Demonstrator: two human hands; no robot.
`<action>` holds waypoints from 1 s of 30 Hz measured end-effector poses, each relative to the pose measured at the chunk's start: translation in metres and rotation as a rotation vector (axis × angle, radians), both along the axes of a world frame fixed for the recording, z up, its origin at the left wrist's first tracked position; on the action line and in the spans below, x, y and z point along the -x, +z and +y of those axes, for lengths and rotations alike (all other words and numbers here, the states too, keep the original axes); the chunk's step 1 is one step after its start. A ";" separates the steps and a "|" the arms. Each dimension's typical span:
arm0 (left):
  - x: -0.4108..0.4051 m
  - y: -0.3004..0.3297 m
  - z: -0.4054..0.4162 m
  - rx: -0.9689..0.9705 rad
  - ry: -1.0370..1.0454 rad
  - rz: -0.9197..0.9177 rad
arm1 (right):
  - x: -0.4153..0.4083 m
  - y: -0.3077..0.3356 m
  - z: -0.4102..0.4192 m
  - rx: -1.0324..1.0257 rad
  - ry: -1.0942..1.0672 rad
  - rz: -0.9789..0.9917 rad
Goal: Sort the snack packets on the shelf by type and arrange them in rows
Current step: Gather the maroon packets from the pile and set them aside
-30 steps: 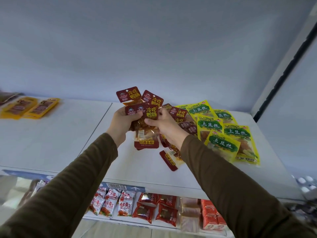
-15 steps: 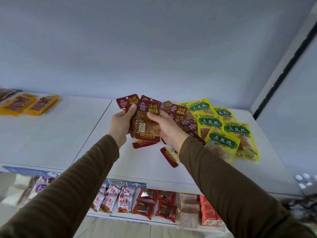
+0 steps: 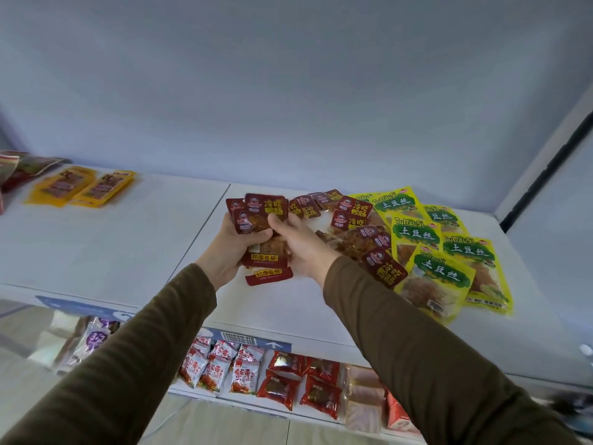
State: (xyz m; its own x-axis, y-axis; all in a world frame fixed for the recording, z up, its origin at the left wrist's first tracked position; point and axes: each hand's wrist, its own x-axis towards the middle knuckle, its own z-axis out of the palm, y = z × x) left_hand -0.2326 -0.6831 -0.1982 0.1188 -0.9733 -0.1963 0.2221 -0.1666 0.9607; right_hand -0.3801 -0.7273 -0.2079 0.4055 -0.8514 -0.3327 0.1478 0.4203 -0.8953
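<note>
Both hands hold one stack of dark red snack packets [image 3: 263, 213] just above the white shelf [image 3: 128, 252]. My left hand [image 3: 229, 248] grips the stack from the left and below. From the right, my right hand [image 3: 300, 248] grips it with the thumb on top. More dark red packets [image 3: 356, 216] lie loose on the shelf to the right of my hands. Beyond them, several yellow packets with green labels [image 3: 439, 268] overlap in a pile.
Yellow-orange packets [image 3: 80, 187] lie at the shelf's far left, next to dark packets [image 3: 16, 168] at the frame edge. The lower shelf holds white-and-red packets [image 3: 221, 364], red packets [image 3: 301, 380] and pale ones [image 3: 365, 399]. A wall rises behind the shelf.
The fanned red packets have been drawn together into a tighter stack between both hands, which have lowered slightly toward the shelf.
</note>
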 end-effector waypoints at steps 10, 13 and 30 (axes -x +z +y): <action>-0.052 -0.012 0.002 -0.019 0.097 0.074 | 0.033 0.015 -0.059 0.654 -0.207 0.782; -0.052 -0.017 0.000 -0.041 0.097 0.099 | 0.025 0.010 -0.071 0.735 -0.103 0.957; -0.058 -0.028 -0.016 -0.139 0.156 0.099 | 0.005 0.016 -0.119 0.741 0.381 1.441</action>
State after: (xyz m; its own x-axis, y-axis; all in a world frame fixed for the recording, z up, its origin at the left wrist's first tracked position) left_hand -0.1749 -0.6987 -0.2265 0.2394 -0.9074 -0.3455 0.3479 -0.2521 0.9030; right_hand -0.3853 -0.8463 -0.1915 0.3532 -0.9162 -0.1894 -0.9265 -0.3144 -0.2068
